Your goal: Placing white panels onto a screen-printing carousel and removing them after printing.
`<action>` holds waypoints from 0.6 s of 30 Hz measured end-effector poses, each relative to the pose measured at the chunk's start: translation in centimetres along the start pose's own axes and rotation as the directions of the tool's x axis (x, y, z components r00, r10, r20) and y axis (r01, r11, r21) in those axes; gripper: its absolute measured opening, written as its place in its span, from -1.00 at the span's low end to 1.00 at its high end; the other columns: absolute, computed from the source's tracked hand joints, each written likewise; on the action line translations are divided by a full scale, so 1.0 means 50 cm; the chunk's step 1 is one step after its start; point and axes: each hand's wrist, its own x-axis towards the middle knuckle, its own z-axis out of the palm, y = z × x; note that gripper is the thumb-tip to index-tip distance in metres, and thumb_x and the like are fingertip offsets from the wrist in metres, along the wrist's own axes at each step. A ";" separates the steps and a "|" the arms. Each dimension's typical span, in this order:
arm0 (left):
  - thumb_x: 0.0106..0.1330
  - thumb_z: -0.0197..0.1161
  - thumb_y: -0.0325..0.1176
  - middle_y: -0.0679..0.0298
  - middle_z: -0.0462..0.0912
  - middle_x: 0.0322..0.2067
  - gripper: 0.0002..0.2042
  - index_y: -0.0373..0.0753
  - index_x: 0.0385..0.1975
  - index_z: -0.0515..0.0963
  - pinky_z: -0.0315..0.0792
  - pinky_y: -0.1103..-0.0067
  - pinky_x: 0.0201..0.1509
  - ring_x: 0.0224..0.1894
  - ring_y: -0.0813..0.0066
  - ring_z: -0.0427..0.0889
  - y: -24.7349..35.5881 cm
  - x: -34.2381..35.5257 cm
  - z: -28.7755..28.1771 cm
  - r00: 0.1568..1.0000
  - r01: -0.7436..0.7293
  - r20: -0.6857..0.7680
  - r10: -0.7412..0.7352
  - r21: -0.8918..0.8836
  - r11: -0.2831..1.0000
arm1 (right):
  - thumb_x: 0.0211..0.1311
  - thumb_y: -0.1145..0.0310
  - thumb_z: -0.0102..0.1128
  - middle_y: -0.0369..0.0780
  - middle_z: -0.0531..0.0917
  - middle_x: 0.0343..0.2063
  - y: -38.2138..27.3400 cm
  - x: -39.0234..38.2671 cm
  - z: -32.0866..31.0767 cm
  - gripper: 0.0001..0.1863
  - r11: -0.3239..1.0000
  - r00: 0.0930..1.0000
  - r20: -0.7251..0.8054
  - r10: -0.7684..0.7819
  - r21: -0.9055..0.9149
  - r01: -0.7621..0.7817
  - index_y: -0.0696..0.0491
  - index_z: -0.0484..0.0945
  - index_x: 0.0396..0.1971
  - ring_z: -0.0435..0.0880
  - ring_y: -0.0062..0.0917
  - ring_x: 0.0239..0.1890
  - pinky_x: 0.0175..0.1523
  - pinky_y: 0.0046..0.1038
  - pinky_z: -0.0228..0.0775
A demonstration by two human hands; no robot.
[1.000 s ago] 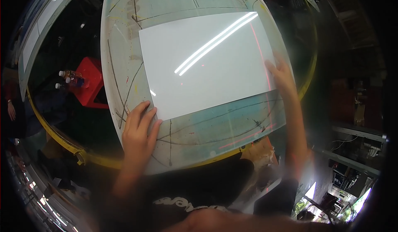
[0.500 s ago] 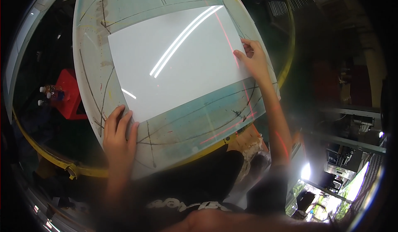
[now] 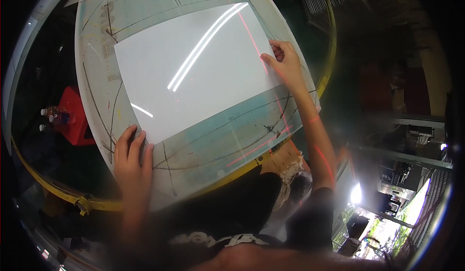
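Observation:
A glossy white sheet (image 3: 208,91) lies on a pale blue-green board (image 3: 227,135) marked with dark hand-drawn lines. My right hand (image 3: 285,66) pinches the sheet's right edge, its thumb on top and the other fingers curled at the rim. Near the lower left corner of the sheet, my left hand (image 3: 131,159) rests on the board with its fingers apart, the fingertips by the sheet's edge. Red light lines cross the right part of the sheet, the board and my right forearm. Bright lamp reflections streak the sheet's surface.
A yellow rail (image 3: 104,204) curves around below the board. On the left, a red stool (image 3: 76,118) carries several small bottles (image 3: 59,117). An orange-brown piece (image 3: 286,162) sits under the board's near edge. Shelving and equipment (image 3: 404,174) stand at the far right.
The whole view has shifted a little, so the board, sheet and hands appear slightly farther left. Both hands keep about the same places against the sheet.

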 end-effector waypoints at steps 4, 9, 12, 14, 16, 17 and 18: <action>0.13 0.25 -0.54 0.12 0.49 0.01 -0.74 -0.31 -0.16 0.54 0.36 0.41 0.12 0.07 0.15 0.48 -0.001 0.000 -0.001 1.000 0.005 -0.004 -0.005 0.000 1.000 | -0.07 0.36 0.42 -0.23 0.46 -0.32 -0.003 0.002 0.000 -0.55 1.000 1.000 0.008 -0.003 -0.021 0.003 0.20 0.53 -0.14 0.47 -0.53 -0.30 -0.15 -0.52 0.40; 0.13 0.25 -0.54 0.12 0.49 0.01 -0.75 -0.31 -0.16 0.54 0.36 0.40 0.12 0.07 0.16 0.48 0.000 0.000 -0.001 1.000 0.008 -0.002 -0.008 0.007 1.000 | -0.04 0.39 0.41 -0.27 0.46 -0.34 -0.013 0.001 0.000 -0.58 0.996 1.000 0.006 -0.029 -0.080 0.029 0.17 0.55 -0.13 0.45 -0.61 -0.33 -0.17 -0.60 0.37; 0.14 0.24 -0.54 0.12 0.49 0.01 -0.75 -0.31 -0.16 0.54 0.36 0.40 0.12 0.07 0.16 0.48 0.001 0.001 -0.002 1.000 0.013 -0.004 -0.013 0.006 1.000 | -0.05 0.37 0.41 -0.24 0.46 -0.33 -0.014 -0.001 0.000 -0.57 0.995 1.000 0.008 -0.024 -0.093 0.024 0.18 0.53 -0.14 0.46 -0.54 -0.30 -0.14 -0.54 0.38; 0.14 0.24 -0.54 0.12 0.49 0.01 -0.75 -0.31 -0.16 0.54 0.35 0.40 0.12 0.07 0.16 0.48 0.000 0.000 -0.004 1.000 0.014 -0.004 -0.014 0.008 1.000 | -0.06 0.36 0.41 -0.21 0.46 -0.32 -0.017 -0.002 0.001 -0.55 0.995 1.000 0.011 -0.016 -0.099 0.017 0.19 0.52 -0.14 0.48 -0.48 -0.28 -0.11 -0.49 0.39; 0.14 0.24 -0.54 0.13 0.48 0.01 -0.76 -0.32 -0.16 0.54 0.35 0.41 0.12 0.07 0.16 0.48 -0.003 -0.002 -0.006 1.000 0.013 -0.003 -0.013 0.010 1.000 | -0.06 0.34 0.42 -0.21 0.45 -0.30 -0.023 -0.004 0.003 -0.54 0.991 0.999 0.019 -0.034 -0.130 0.036 0.19 0.52 -0.14 0.47 -0.49 -0.27 -0.12 -0.48 0.40; 0.14 0.24 -0.54 0.13 0.48 0.01 -0.76 -0.32 -0.16 0.54 0.35 0.41 0.12 0.07 0.16 0.48 -0.003 -0.002 -0.009 1.000 0.011 -0.004 -0.011 0.011 1.000 | -0.06 0.34 0.42 -0.21 0.45 -0.30 -0.030 -0.005 0.004 -0.54 0.991 0.999 0.016 -0.035 -0.129 0.037 0.19 0.52 -0.14 0.47 -0.49 -0.27 -0.12 -0.48 0.40; 0.15 0.24 -0.54 0.13 0.48 0.01 -0.76 -0.32 -0.17 0.54 0.36 0.41 0.12 0.07 0.16 0.48 -0.003 -0.003 -0.012 1.000 0.007 -0.004 -0.007 0.021 1.000 | -0.05 0.34 0.41 -0.19 0.44 -0.27 -0.040 -0.007 0.006 -0.54 0.993 1.000 0.004 -0.029 -0.115 0.030 0.17 0.52 -0.12 0.47 -0.44 -0.24 -0.09 -0.45 0.39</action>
